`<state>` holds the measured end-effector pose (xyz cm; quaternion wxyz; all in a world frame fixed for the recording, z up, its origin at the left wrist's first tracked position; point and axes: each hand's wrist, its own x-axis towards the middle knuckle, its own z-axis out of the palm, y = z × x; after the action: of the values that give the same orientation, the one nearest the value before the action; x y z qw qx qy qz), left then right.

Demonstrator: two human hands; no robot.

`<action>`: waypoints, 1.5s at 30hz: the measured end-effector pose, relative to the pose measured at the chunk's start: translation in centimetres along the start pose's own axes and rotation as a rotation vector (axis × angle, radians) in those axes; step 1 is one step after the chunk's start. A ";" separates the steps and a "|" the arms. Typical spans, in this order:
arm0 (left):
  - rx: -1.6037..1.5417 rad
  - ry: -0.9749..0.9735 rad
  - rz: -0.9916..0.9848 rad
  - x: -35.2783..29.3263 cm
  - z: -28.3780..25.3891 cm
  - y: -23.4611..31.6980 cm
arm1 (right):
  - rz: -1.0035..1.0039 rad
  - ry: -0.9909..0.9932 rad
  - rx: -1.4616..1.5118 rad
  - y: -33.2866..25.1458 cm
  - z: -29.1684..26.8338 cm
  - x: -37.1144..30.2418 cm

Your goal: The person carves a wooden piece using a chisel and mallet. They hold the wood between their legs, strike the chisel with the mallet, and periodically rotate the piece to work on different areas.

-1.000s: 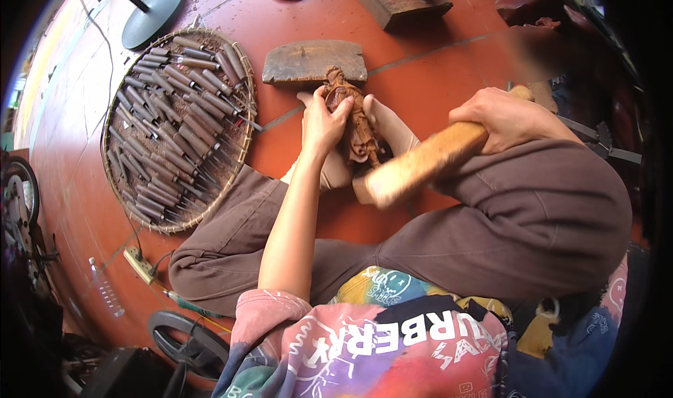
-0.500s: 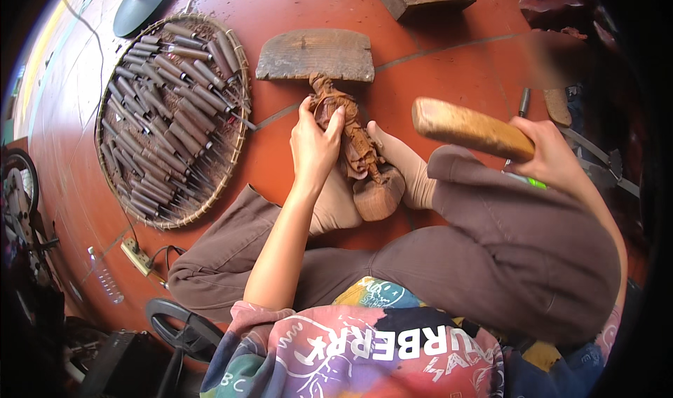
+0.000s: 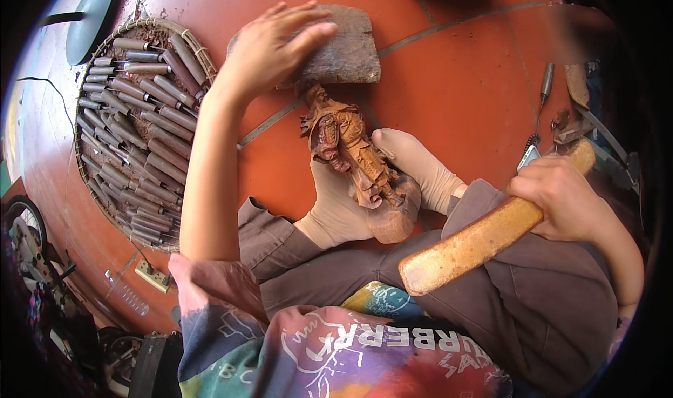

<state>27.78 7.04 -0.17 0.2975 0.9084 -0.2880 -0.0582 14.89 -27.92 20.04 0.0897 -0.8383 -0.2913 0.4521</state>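
- Two hands: your left hand (image 3: 280,44) has its fingers extended and thumb apart, over the slab; you can't tell whether it touches. Your right hand (image 3: 561,194) is wrapped round the mallet.
- One mallet (image 3: 473,247): pale yellow-brown wood, long, blocky and smooth, with rounded edges, slanting above your right trouser leg.
- One carved figure (image 3: 350,145): reddish-brown wood, deeply cut with folds, its rounded base smoother, lying tilted between your feet with its head toward the slab.
- One slab (image 3: 347,51): grey-brown wood, rough and worn, on glossy red floor tiles (image 3: 456,82).
- Two feet (image 3: 333,205) in beige, wrinkled socks.
- One round basket (image 3: 202,49) with a bound, woven rim, holding dozens of tools (image 3: 168,124), too overlapped to count; their brown handles are cylindrical.
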 end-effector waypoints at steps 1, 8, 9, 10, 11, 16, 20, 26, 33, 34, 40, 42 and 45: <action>0.025 -0.104 -0.008 0.5 1.8 -0.3 | -0.001 0.015 -0.015 -0.1 0.2 -0.2; -0.033 -0.396 0.042 -1.4 2.0 0.9 | 0.041 0.038 0.015 -0.6 0.1 0.1; -0.071 -0.393 0.057 -1.8 1.7 0.6 | 0.032 0.033 0.015 -0.6 0.0 0.4; -0.085 -0.391 0.067 -2.0 1.4 0.5 | 0.024 0.029 0.015 -0.6 -0.1 0.6; -0.098 -0.389 0.078 -2.1 1.1 0.4 | 0.015 0.025 0.016 -0.6 -0.2 0.8; -0.349 -0.308 -0.047 -3.5 0.2 3.2 | 0.019 0.049 0.013 -0.3 0.4 0.8; -0.360 -0.119 -0.104 -5.8 1.3 4.3 | 0.049 0.044 0.001 -0.3 0.5 0.6; -0.256 -0.047 -0.120 -6.1 2.1 5.0 | 0.059 0.069 0.061 0.2 0.6 0.4; -0.239 -0.085 -0.137 -6.1 1.3 5.5 | 0.048 0.092 0.059 0.6 1.0 0.3; -0.244 -0.055 -0.164 -6.4 1.1 6.0 | 0.046 0.098 0.067 0.6 1.0 0.4; -0.482 0.048 -0.287 -9.4 1.1 7.3 | 0.044 0.129 0.047 -0.4 1.3 0.2; -0.361 0.071 -0.260 -9.5 1.1 7.2 | 0.032 0.137 0.025 -1.1 1.4 0.1; 0.027 0.096 -0.207 -10.2 1.7 5.1 | -0.024 0.127 -0.025 -1.7 1.3 0.9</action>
<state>16.35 8.55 0.73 0.2909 0.9390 -0.1790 -0.0409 13.52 -26.20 19.36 0.1032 -0.8628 -0.3006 0.3932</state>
